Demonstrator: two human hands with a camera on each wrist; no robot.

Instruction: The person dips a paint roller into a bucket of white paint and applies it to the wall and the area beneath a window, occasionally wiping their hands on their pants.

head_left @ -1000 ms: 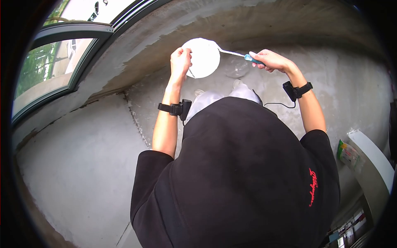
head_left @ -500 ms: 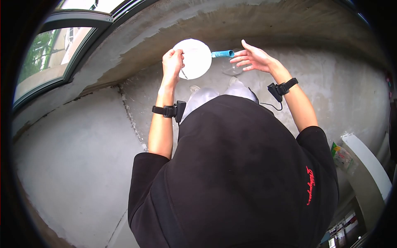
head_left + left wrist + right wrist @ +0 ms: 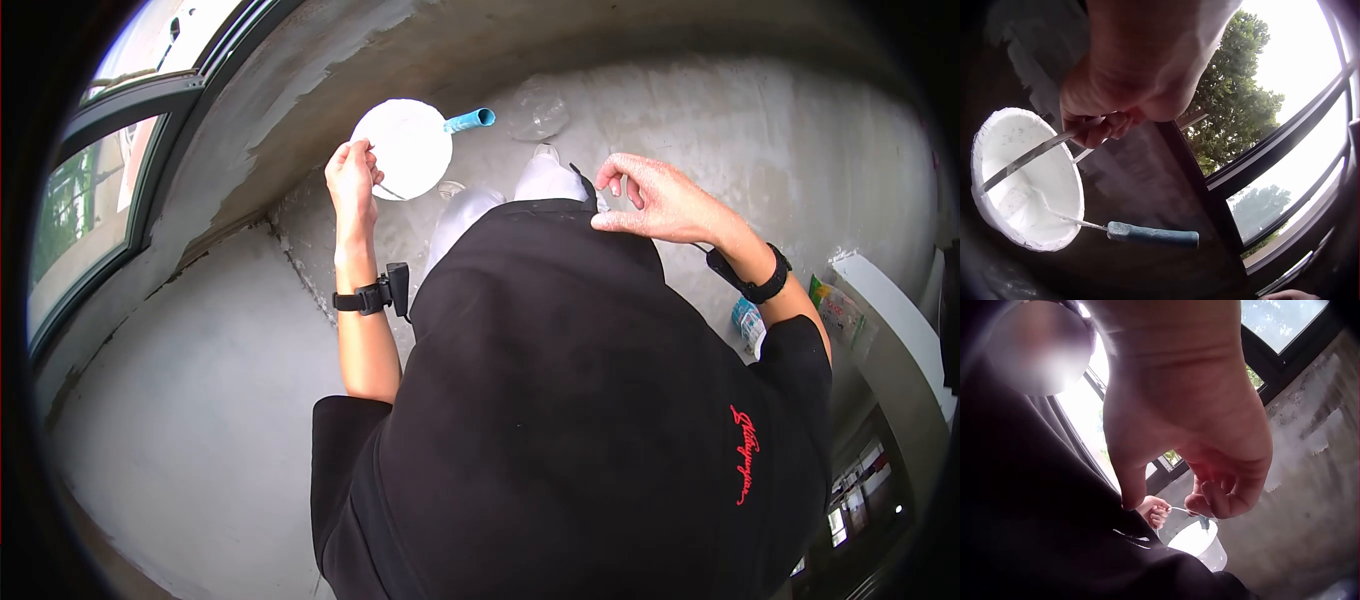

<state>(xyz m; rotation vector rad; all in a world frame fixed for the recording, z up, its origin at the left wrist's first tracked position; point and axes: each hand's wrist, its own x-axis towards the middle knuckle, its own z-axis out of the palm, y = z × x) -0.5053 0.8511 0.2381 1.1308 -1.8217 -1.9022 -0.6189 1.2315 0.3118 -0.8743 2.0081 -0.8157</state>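
Observation:
By its thin bail (image 3: 1035,153), my left hand (image 3: 352,182) holds a white bucket (image 3: 405,106) out in front, left of my feet. White coating lines the inside, clearest in the left wrist view. A tool with a blue tubular handle (image 3: 468,121) leans in the bucket, its thin white-smeared shaft (image 3: 1082,222) running down inside; its working end is hidden. My right hand (image 3: 655,198) hangs in front of the black shirt at the waist, fingers loosely bent and holding nothing. White smudges show on its fingers. In the right wrist view, thumb and fingertips are apart.
A clear plastic bag (image 3: 540,110) lies on the concrete floor beyond my feet. A dark-framed window (image 3: 165,100) stands on the left. To the right are a blue-and-white package (image 3: 748,325) and a green-marked bag (image 3: 838,308) beside a white-edged panel (image 3: 895,330).
My right hand has let go of the blue handle and drawn back to the right, near the waist. The handle now rests against the bucket, which has shifted left with my left hand.

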